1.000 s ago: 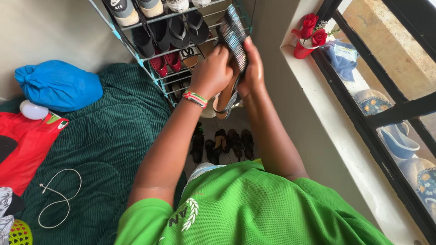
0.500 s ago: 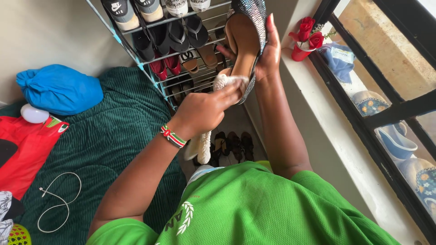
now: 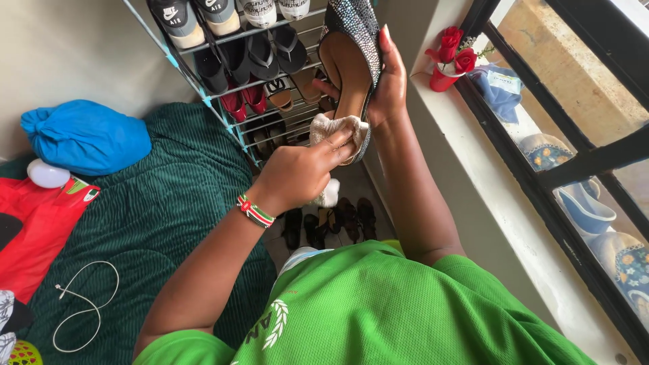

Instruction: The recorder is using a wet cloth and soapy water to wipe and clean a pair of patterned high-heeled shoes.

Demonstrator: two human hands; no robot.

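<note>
Item: sparkly shoe (image 3: 356,27), raised before the shoe rack (image 3: 223,47), cupped from behind in the right hand (image 3: 385,88); left hand (image 3: 297,172) closed on a soft white cloth (image 3: 331,128) pressed to its insole. Seemingly light, stiff-soled; studded upper best gripped at the sides

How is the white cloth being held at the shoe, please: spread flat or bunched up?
Bunched up. The white cloth is gathered under the left hand fingers against the sparkly shoe, which the right hand holds.
</note>
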